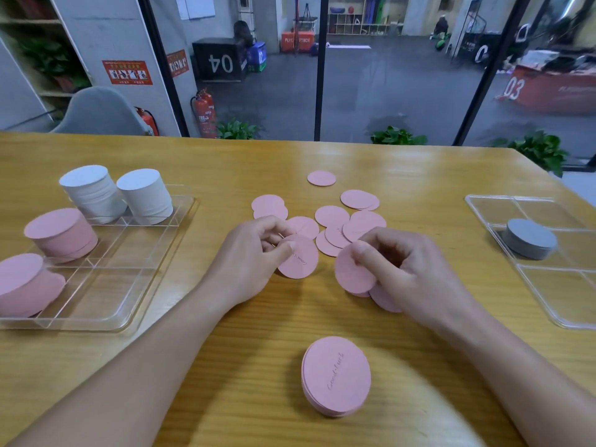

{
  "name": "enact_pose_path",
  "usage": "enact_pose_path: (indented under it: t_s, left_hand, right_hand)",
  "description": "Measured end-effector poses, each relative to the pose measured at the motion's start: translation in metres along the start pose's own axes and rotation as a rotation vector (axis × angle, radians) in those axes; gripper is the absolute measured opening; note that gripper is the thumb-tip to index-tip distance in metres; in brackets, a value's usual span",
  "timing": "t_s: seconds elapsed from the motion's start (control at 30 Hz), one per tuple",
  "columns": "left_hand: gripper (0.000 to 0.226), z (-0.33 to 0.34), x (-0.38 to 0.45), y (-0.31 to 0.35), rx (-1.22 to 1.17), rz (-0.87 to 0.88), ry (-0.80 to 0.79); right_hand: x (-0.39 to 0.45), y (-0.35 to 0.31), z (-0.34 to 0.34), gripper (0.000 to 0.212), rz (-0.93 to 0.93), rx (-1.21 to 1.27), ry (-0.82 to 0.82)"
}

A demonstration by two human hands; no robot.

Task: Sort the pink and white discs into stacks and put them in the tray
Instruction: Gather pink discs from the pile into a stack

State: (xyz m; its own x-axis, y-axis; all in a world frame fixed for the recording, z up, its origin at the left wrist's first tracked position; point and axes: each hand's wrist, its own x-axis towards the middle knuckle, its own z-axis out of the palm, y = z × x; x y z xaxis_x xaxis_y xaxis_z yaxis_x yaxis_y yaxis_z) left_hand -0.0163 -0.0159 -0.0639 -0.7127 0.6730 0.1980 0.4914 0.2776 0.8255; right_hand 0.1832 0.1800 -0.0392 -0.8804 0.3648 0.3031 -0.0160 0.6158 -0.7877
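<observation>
The left hand (258, 253) pinched one pink disc (298, 258) in its grip. The right hand (400, 266) held a few pink discs (354, 274) in its grip. More loose discs (332, 216) lay on the surface (225, 162) just behind the hands. A small pink stack (335, 375) sat in front of the hands. Left of the hands, the tray (129, 285) held two white stacks (145, 196) and two pink stacks (59, 233).
</observation>
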Motion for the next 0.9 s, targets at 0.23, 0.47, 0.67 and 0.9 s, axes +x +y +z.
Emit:
enact_pose_path:
  t_s: [0.23,0.47,0.67,0.9]
  left_hand:
    - [0.011,-0.003,0.001,0.002,-0.132,0.098,-0.072]
    - [0.020,0.002,0.000,0.007,-0.219,0.189,-0.192]
    - [0.014,-0.005,0.008,-0.011,0.106,0.133,0.074]
    - [0.038,-0.005,0.010,-0.020,0.507,-0.052,0.001]
  right_hand:
    - [0.014,-0.002,0.020,0.044,-0.060,-0.126,-0.083]
    - [0.022,0.002,0.042,0.017,-0.147,-0.448,-0.066]
    - [0.014,0.003,0.048,0.021,-0.108,-0.466,-0.164]
    - [0.000,0.007,0.042,0.022,-0.095,-0.440,-0.187]
